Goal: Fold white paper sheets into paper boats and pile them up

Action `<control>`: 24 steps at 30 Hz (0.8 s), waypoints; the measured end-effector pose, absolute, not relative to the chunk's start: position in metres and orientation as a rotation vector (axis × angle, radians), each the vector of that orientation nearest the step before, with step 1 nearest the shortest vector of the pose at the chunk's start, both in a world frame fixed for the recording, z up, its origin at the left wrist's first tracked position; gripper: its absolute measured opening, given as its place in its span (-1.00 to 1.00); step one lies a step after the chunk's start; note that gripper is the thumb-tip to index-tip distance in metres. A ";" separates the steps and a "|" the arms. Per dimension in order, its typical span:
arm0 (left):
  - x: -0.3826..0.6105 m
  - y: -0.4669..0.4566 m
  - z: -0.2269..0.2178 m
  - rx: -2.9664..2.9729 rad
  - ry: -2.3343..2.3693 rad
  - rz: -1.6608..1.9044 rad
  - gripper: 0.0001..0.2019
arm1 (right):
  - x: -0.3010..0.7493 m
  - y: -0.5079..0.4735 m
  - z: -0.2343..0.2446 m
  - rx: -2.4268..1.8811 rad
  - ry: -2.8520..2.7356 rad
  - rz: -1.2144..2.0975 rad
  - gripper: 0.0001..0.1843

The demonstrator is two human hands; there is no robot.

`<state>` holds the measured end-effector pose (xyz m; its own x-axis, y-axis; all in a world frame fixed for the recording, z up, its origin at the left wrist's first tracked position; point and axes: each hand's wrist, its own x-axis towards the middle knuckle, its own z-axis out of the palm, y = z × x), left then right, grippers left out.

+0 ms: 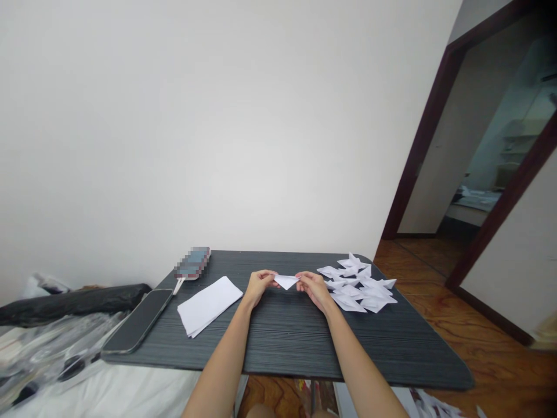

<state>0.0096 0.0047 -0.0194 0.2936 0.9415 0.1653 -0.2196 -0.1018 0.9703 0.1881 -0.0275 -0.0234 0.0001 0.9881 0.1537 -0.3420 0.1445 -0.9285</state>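
Observation:
Between my two hands is a small piece of folded white paper point(286, 282), shaped like a triangle with its point toward me. My left hand point(260, 284) pinches its left corner, and my right hand point(314, 287) pinches the right corner. Just right of my right hand lies a cluster of several folded white paper boats point(363, 290), some overlapping. To the left of my left hand rests a stack of flat white paper sheets point(209, 305).
A dark phone point(138, 322) lies at the left edge of the dark table point(296, 342). Behind it, a blurred device point(192, 264) has a white cable point(178, 285). A white wall point(217, 128) stands behind the table; a doorway point(418, 168) is at right.

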 end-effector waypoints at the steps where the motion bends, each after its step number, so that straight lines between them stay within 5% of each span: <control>1: 0.010 0.006 -0.020 1.278 0.766 1.165 -0.82 | 0.188 -0.028 -0.023 -0.824 -1.036 1.270 -0.80; 10: 0.008 0.006 -0.017 1.157 0.712 1.085 -0.75 | 0.189 -0.023 -0.030 -0.814 -1.007 1.238 -0.73; 16: 0.010 -0.003 -0.011 1.233 0.622 1.077 -0.70 | 0.192 -0.017 -0.037 -0.990 -1.026 0.919 -0.72; 24: 0.005 0.009 -0.022 1.688 1.073 1.302 -0.82 | 0.193 -0.013 -0.044 -1.093 -1.120 0.758 -0.76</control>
